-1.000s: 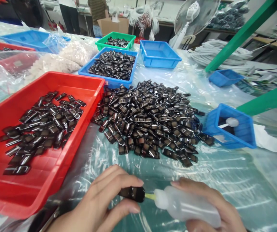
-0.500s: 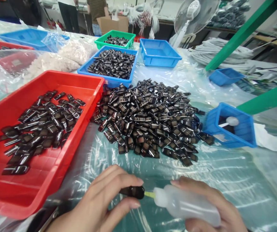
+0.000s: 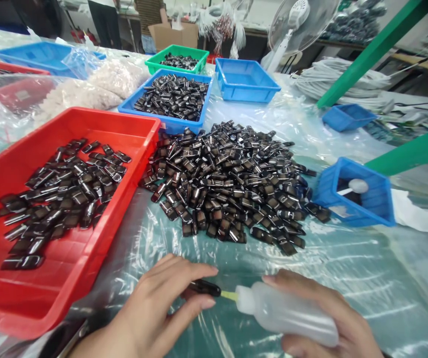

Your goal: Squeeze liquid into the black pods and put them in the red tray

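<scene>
Between the thumb and fingers of my left hand (image 3: 161,298) is a small glossy black plastic piece (image 3: 207,287), its end pointing right. My right hand (image 3: 321,308) is wrapped around a translucent squeeze bottle (image 3: 288,309) lying on its side in the grip. The bottle's thin yellow nozzle tip (image 3: 229,295) meets the end of the black piece; whether it goes inside I cannot tell. Just beyond my hands lies a large pile of similar black pieces (image 3: 232,184) on the plastic-covered table (image 3: 351,268).
At left stands a red tray (image 3: 60,268) with black pieces in it. Behind the pile are a blue tray (image 3: 124,106) and a green tray (image 3: 154,63), both filled. A small blue bin (image 3: 366,204) holding a white spoon (image 3: 357,186) sits at right, near green bars (image 3: 415,151).
My left fingers have turned the black piece, so its narrower side now shows. The bottle has shifted slightly left and down, its tip still at the piece's end.
</scene>
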`<state>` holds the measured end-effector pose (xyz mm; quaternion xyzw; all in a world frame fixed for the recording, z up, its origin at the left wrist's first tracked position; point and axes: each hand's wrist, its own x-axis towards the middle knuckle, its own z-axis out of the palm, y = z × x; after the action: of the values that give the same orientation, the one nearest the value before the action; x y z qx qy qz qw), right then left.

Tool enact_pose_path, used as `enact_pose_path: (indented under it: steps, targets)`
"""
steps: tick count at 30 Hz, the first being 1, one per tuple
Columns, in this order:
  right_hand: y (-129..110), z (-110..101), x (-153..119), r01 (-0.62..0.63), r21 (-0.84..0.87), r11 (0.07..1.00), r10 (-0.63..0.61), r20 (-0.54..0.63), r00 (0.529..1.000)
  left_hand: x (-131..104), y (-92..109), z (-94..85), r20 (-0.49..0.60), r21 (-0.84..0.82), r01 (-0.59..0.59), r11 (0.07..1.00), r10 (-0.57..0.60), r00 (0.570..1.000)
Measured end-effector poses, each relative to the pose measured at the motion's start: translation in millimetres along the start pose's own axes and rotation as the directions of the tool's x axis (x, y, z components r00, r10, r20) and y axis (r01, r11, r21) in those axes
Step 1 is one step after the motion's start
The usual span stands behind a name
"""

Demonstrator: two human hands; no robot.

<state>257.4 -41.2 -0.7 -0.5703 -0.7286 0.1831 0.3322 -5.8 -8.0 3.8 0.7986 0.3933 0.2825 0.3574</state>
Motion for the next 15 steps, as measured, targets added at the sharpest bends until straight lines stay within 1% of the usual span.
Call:
enact_pose_path:
  steps: [2,3,6,9,11,15]
  targets:
    - [3,-2,3,0.079,-0.015,0.997,-0.079,0.018,0.997,0,0,-0.9,0.013,0.011,0.007,1.0,-0.007,1.0]
    - [4,-2,4,0.085,-0.019,0.996,-0.085,0.018,0.996,0,1,-2.0,0.014,0.009,0.01,1.0,-0.011,1.0]
    - [1,-2,7,0.054,-0.021,0.998,-0.054,0.004,0.999,-1,6,-6.7,0.027,-0.006,0.041,0.999,-0.041,0.999]
    - [-4,-3,11,0.066,0.03,0.997,-0.067,0.027,0.997,-2,9,-9.8,0.044,0.0,0.064,0.998,-0.064,0.997]
    - [-5,-5,14,0.062,0.059,0.996,-0.065,0.044,0.997,-2,8,-9.1,0.029,-0.013,0.048,0.999,-0.048,0.998]
    - [-4,-9,18,0.057,0.065,0.996,-0.063,0.093,0.994,-2,4,-4.7,-0.023,-0.034,0.009,0.999,-0.01,1.0]
